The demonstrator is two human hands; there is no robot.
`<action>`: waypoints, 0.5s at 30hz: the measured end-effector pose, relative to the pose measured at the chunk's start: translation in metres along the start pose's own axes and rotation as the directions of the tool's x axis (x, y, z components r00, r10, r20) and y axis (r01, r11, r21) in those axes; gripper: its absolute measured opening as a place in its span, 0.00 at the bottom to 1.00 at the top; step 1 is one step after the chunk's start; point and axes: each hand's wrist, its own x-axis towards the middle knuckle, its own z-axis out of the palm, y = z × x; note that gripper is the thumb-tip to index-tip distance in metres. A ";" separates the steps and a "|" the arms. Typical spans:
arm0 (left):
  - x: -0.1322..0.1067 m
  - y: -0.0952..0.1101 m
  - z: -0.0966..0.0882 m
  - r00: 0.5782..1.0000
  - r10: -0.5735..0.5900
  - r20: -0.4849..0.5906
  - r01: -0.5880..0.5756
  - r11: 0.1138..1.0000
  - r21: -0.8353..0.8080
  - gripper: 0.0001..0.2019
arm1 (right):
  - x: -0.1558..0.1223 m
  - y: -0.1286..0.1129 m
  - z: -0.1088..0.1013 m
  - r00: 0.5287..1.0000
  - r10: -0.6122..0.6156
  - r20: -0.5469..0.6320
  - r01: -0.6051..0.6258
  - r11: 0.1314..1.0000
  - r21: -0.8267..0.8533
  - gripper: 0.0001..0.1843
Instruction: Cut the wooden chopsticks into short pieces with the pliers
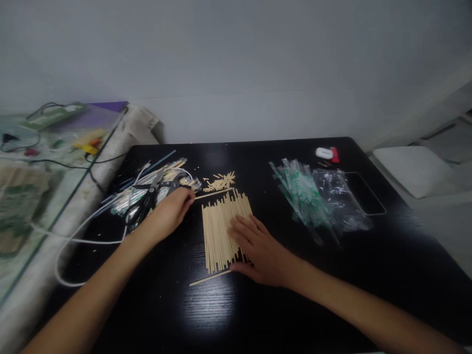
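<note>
A row of wooden sticks (220, 231), likely chopsticks, lies side by side on the black table. My left hand (176, 209) pinches the left end of a single wooden stick (214, 193) that runs crosswise along the row's far ends. Over the right part of the row, my right hand (260, 248) rests with fingers stretched out, hiding some sticks. Another wooden stick (210, 278) lies crosswise at the near ends, close to my right thumb. Behind the row is a small heap of short wooden pieces (221, 182).
Left on the table (147, 314) are black-handled scissors (147, 199), wrapped sticks (127, 200) and a white cable (70, 238). To the right lie green-printed plastic wrappers (300, 189), clear plastic (332, 189), a phone (365, 194) and a white case (323, 153). A white stool (409, 164) stands beyond.
</note>
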 end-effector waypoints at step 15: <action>0.021 0.002 0.030 0.992 0.121 -0.043 -0.115 0.986 0.123 0.14 | -0.020 0.002 0.008 0.998 -0.050 0.031 0.048 0.996 0.071 0.35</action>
